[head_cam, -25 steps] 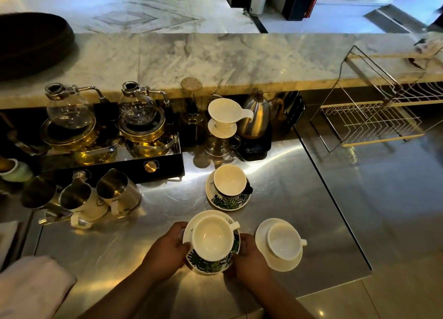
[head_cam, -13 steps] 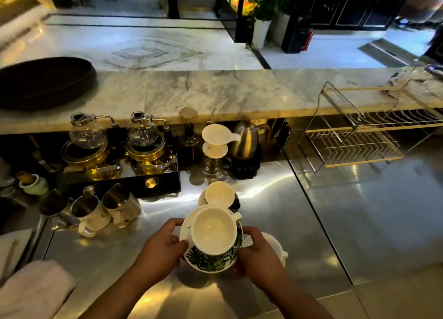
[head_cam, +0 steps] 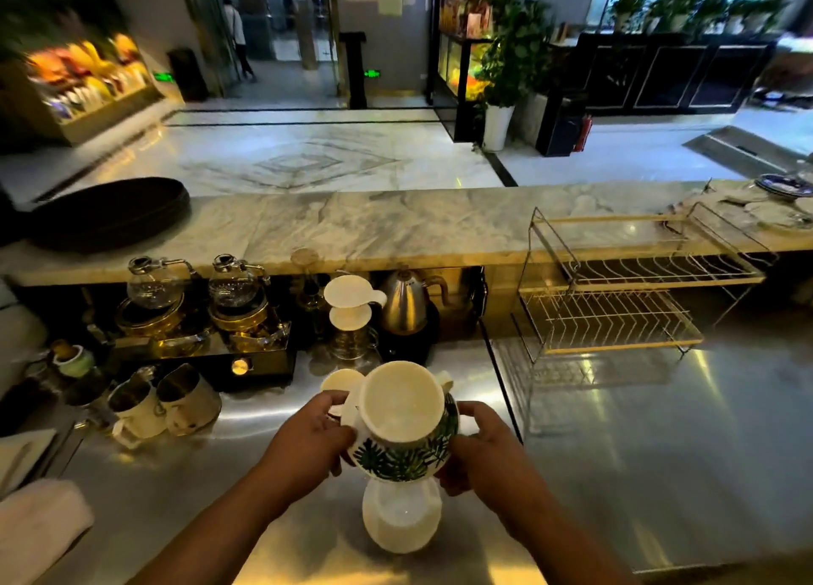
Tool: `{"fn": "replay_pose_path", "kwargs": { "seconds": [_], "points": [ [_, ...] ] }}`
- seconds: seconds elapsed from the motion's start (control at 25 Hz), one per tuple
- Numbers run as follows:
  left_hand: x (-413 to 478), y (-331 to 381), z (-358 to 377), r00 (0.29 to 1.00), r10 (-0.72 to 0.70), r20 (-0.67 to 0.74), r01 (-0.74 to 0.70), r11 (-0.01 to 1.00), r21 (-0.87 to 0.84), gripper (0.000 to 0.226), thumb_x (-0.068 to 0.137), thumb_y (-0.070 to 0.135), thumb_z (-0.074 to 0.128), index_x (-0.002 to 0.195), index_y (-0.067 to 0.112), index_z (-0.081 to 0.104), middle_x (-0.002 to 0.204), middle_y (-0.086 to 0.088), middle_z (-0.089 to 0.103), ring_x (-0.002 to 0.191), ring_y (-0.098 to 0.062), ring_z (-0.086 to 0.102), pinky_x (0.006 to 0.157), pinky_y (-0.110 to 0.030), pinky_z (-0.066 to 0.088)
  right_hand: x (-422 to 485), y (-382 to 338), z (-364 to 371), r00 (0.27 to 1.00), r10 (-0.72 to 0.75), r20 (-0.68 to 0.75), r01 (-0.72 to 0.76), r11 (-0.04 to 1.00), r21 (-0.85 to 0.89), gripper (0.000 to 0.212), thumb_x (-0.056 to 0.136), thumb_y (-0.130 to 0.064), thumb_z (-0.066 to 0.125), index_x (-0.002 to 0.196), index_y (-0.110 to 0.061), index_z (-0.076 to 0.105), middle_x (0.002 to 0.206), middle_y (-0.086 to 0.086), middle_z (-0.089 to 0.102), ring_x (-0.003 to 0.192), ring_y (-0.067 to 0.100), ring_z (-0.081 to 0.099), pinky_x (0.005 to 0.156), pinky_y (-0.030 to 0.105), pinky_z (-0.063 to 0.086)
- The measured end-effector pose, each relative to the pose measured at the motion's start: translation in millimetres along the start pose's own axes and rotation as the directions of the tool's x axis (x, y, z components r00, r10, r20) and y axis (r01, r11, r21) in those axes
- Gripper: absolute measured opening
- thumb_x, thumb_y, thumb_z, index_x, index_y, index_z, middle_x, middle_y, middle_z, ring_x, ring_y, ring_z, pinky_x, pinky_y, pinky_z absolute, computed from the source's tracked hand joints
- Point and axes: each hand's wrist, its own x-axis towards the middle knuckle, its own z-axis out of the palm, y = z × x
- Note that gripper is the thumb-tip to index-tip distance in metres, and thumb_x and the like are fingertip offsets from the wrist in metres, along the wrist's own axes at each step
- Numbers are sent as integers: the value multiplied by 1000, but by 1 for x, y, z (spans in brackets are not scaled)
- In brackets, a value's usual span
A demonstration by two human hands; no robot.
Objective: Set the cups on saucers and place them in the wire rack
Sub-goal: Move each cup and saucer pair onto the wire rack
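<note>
both hands grip one leaf-patterned saucer [head_cam: 402,459] at lower centre of the frame, the left hand [head_cam: 308,441] clasping its left rim, the right hand [head_cam: 479,446] its right rim. a white cup [head_cam: 398,402] sits on that saucer, held above the steel counter [head_cam: 638,452]. below it in the frame a plain white cup and saucer [head_cam: 401,520] rests on the counter; another cup [head_cam: 341,384] peeks out just behind the left fingers. the wire rack [head_cam: 616,303] stands well apart at right of centre, against the marble ledge [head_cam: 352,228].
</note>
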Motion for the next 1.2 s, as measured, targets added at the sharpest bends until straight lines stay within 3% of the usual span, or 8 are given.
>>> {"fn": "replay_pose_path", "kwargs": {
  "seconds": [0.36, 0.56, 0.76, 0.88, 1.2],
  "points": [
    [-9, 58, 48, 999, 35, 6, -35, 999, -10, 34, 95, 13, 63, 123, 31, 54, 69, 5, 77, 53, -8, 69, 44, -16, 48, -24, -2, -67, 997, -22, -68, 21, 1000, -8, 26, 96, -15, 59, 114, -32, 55, 76, 13, 78, 68, 29, 76, 61, 36, 63],
    [4, 71, 62, 993, 86, 79, -84, 996, -40, 38, 92, 14, 65, 123, 33, 54, 70, 3, 78, 54, -10, 70, 46, -20, 49, -37, 0, -81, 983, 17, -182, -10, 999, 36, 27, 96, -13, 57, 114, -33, 54, 76, 15, 78, 65, 28, 75, 59, 34, 61],
    [15, 86, 84, 979, 103, 177, -104, 995, -4, 39, 92, 18, 63, 123, 38, 50, 74, 5, 79, 57, -12, 71, 47, -19, 50, -48, 8, -103, 971, 58, -231, -35, 994, 105, 28, 94, -11, 57, 116, -29, 56, 76, 20, 77, 63, 28, 72, 62, 42, 62],
    [19, 99, 101, 973, 110, 203, -118, 993, 26, 38, 93, 20, 62, 121, 41, 49, 75, 6, 79, 58, -11, 72, 49, -21, 50, -51, 14, -123, 968, 60, -245, -27, 990, 136, 28, 95, -10, 58, 116, -29, 56, 77, 22, 76, 60, 26, 70, 59, 39, 61],
    [21, 152, 158, 983, 90, 158, -95, 995, 22, 36, 93, 17, 63, 122, 36, 53, 77, 4, 79, 57, -12, 70, 55, -28, 55, -42, 11, -201, 967, 16, -252, 13, 994, 111, 25, 96, -13, 60, 115, -28, 55, 76, 19, 77, 60, 26, 69, 60, 38, 60]
  ]
}}
